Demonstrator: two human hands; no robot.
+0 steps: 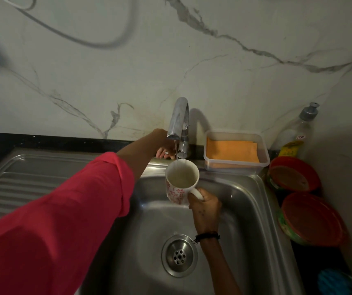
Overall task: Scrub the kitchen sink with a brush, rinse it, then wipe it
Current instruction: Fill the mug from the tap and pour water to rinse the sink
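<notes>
A steel sink (245,209) with a round drain (179,255) fills the lower middle of the view. My right hand (204,207) grips the handle of a white mug (181,180) with red flowers, held under the chrome tap (178,120). A thin stream of water runs from the spout into the mug. My left hand (164,151), in a pink sleeve, reaches behind the spout and holds the tap's lever; the spout partly hides its fingers. No brush shows clearly.
A clear box (236,152) with an orange cloth sits on the rim right of the tap. A soap bottle (300,128), two red-lidded tubs (294,175) (311,220) and a blue object (332,282) stand along the right. A ribbed drainboard (21,188) lies left.
</notes>
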